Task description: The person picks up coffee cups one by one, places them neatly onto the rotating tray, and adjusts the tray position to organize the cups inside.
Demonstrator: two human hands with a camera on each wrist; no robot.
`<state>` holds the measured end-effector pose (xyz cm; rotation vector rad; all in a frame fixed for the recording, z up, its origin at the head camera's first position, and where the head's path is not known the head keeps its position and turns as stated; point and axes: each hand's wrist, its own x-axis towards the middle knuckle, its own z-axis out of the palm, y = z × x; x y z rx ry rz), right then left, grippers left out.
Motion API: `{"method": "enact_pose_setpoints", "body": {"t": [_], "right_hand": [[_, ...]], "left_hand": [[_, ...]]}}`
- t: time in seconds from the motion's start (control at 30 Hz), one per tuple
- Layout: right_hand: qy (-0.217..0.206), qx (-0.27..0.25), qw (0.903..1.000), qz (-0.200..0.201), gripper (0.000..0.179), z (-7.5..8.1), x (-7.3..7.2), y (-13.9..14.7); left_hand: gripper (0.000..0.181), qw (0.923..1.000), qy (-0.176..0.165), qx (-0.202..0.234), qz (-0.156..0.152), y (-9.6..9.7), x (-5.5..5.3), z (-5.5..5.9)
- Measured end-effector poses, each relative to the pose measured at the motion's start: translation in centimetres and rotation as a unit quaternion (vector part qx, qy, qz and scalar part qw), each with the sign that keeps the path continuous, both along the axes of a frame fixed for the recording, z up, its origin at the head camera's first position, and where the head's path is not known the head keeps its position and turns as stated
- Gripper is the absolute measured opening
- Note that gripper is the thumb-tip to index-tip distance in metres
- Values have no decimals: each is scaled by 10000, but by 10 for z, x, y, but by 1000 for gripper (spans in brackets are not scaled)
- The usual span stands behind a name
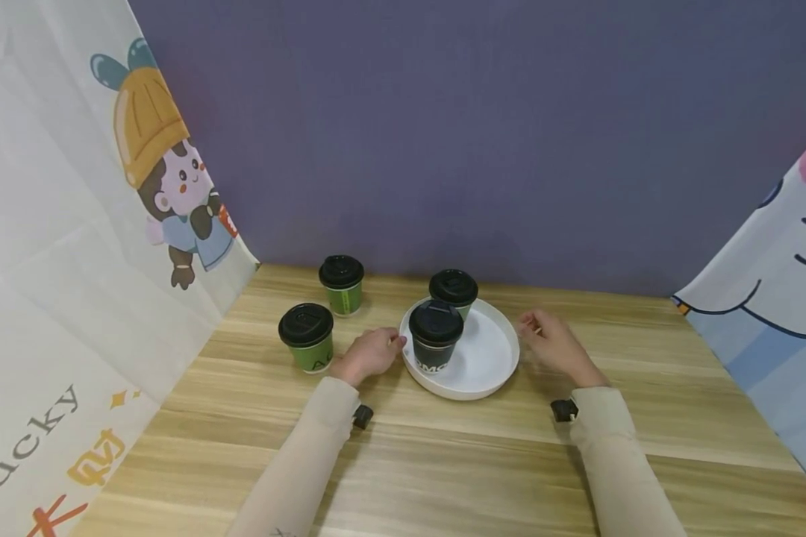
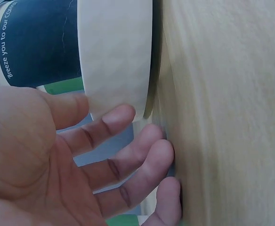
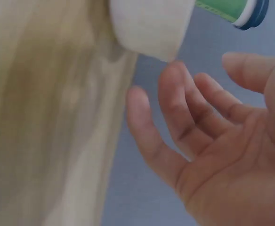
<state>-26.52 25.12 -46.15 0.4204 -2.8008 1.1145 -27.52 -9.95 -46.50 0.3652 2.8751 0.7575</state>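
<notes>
A round white tray (image 1: 486, 377) rests on the wooden table, holding a dark lidded paper cup (image 1: 435, 344) and, behind it, a green cup with a black lid (image 1: 454, 286). My left hand (image 1: 371, 352) is at the tray's left side. In the left wrist view its thumb and index fingertip meet the tray's wall (image 2: 116, 56), with the other fingers loosely bent below. Across from it, my right hand (image 1: 552, 344) is by the tray's right edge. The right wrist view shows its fingers spread and slightly bent, fingertips close to the tray wall (image 3: 151, 28), nothing between them.
Two green paper cups with black lids stand left of the tray: one nearer (image 1: 307, 335), beside my left wrist, and one farther back (image 1: 342, 285). A purple-grey backdrop (image 1: 477, 134) rises behind the table. Printed white cloths (image 1: 54, 224) hang at both sides.
</notes>
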Motion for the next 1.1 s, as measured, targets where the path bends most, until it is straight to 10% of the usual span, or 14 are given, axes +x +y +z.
{"method": "enact_pose_setpoints", "body": {"t": [0.67, 1.1], "right_hand": [[-1658, -890, 9806, 552, 45, -38, -15, 24], [-2222, -1317, 9646, 538, 49, -40, -15, 28]], "left_hand": [[34, 9993, 283, 37, 248, 8, -1, -6], [24, 9994, 324, 130, 21, -1, 12, 34]]}}
